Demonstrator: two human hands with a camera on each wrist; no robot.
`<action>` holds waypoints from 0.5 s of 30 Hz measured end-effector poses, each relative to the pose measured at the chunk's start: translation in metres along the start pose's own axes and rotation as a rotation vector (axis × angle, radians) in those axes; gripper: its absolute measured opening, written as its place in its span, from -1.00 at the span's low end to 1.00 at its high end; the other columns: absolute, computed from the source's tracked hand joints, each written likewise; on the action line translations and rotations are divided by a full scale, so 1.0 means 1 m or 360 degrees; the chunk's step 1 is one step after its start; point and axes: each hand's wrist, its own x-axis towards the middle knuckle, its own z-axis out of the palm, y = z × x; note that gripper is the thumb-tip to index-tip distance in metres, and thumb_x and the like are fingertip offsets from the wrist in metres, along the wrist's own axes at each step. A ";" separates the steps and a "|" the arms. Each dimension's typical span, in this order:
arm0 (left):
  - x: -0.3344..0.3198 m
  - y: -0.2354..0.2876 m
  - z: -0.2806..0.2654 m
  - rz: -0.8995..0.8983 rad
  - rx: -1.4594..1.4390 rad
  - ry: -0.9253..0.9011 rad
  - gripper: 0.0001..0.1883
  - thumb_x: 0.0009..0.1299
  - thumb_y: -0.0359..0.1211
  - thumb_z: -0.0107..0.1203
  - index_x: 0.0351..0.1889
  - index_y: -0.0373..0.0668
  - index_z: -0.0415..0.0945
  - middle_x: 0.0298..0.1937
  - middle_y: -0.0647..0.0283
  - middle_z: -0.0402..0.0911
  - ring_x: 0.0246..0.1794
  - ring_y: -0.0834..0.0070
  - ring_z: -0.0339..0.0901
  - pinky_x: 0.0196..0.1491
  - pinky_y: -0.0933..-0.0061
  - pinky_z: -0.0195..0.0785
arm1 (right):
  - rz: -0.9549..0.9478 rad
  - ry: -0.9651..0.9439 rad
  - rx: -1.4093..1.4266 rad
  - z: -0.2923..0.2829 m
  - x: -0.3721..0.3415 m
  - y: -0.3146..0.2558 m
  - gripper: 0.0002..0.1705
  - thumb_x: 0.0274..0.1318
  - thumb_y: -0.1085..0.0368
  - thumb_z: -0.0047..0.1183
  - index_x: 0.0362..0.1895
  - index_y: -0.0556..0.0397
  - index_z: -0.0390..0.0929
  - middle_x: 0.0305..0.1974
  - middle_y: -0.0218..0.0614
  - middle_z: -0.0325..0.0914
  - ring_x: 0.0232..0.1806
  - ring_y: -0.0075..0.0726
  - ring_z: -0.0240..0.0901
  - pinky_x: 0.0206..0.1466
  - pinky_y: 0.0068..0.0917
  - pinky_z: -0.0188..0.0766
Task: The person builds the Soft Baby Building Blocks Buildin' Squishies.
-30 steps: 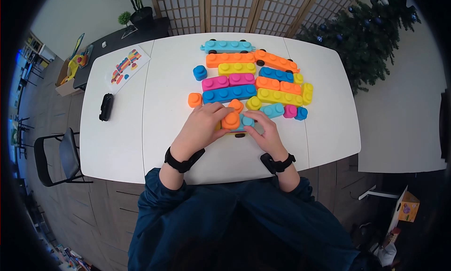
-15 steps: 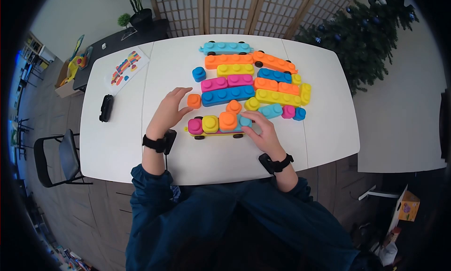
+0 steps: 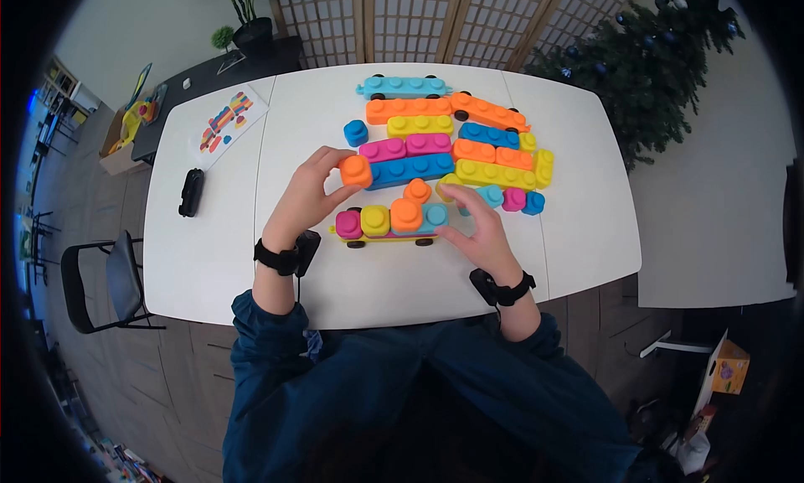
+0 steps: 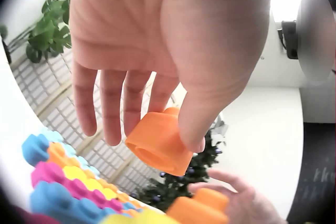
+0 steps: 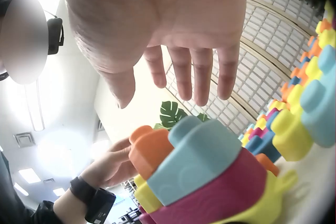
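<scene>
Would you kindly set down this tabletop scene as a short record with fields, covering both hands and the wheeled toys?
Surface: white table
Left hand: fingers and thumb pinch a lifted orange block
Right hand: open, holding nothing, by the near toy car
Car top, left to right: pink block, yellow block, orange piece, light blue piece
Far wheeled pieces: light blue base, orange base
Table's left side: printed sheet, black case
</scene>
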 end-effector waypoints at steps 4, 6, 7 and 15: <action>0.002 0.050 0.002 0.0229 -0.0301 -0.0079 -0.54 0.28 -0.34 0.40 0.11 -0.22 0.54 0.02 0.07 0.61 0.02 0.07 0.59 0.10 0.20 0.48 | -0.0199 0.0007 0.0040 -0.006 0.019 -0.018 -0.28 0.05 0.38 0.39 0.34 0.02 0.46 0.26 -0.18 0.53 0.24 -0.13 0.50 0.26 -0.29 0.44; 0.003 0.063 0.012 0.0385 -0.0377 -0.0108 -0.51 0.28 -0.30 0.40 0.14 -0.21 0.52 0.04 0.08 0.61 0.04 0.06 0.59 0.09 0.22 0.49 | -0.0243 -0.0037 0.0086 -0.003 0.029 -0.023 -0.28 0.06 0.40 0.38 0.34 0.02 0.46 0.27 -0.16 0.52 0.24 -0.12 0.50 0.27 -0.30 0.43; 0.003 0.067 0.015 0.0385 -0.0375 -0.0105 -0.51 0.28 -0.30 0.40 0.14 -0.21 0.52 0.04 0.08 0.61 0.04 0.06 0.59 0.09 0.22 0.49 | -0.0284 -0.0081 0.0132 -0.002 0.031 -0.025 -0.29 0.06 0.41 0.37 0.35 0.03 0.46 0.27 -0.15 0.50 0.25 -0.12 0.49 0.29 -0.30 0.42; -0.010 0.062 0.022 0.0303 -0.0272 -0.0065 -0.39 0.24 -0.33 0.42 0.25 -0.17 0.47 0.12 0.09 0.60 0.07 0.08 0.58 0.14 0.22 0.48 | -0.0196 -0.0043 0.0057 -0.016 0.026 -0.018 -0.35 0.06 0.43 0.35 0.30 0.06 0.51 0.20 -0.15 0.55 0.25 -0.12 0.48 0.33 -0.29 0.39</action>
